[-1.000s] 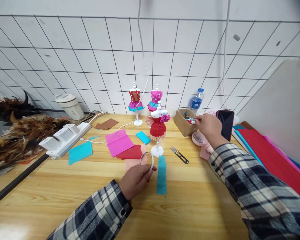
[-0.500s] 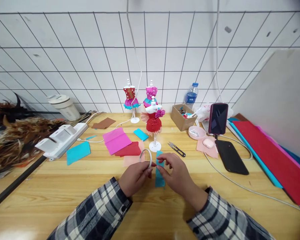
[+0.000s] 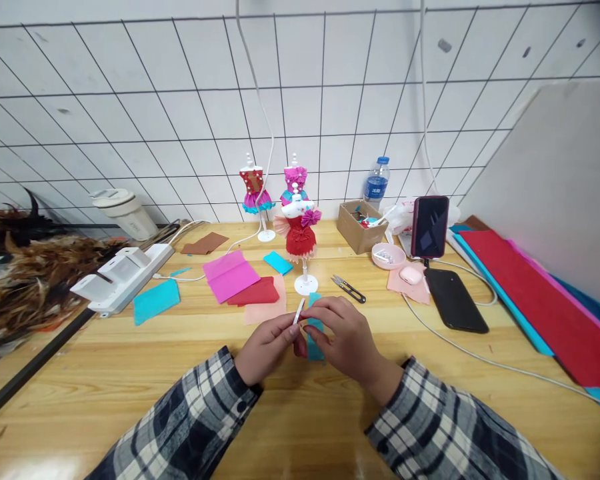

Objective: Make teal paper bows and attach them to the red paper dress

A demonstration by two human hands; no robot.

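My left hand is closed on a thin white ring, which looks like a nearly used-up roll of tape, turned edge-on between thumb and fingers. Close against it, my right hand has its thumb and index finger drawn together near the roll's edge; whatever lies between them is too small to make out. A blue paper strip lies on the table beneath the fingers, partly hidden by them. Just beyond stands a small dress form in a red paper dress with a magenta flower.
Thread snips lie right of the dress form. Magenta paper, red paper and blue paper spread to the left. A cardboard box, pink dish, upright phone and black phone occupy the right.
The roll has turned from showing its round opening to edge-on. My right fingers have moved closer to my left hand. The whole view has shifted slightly.
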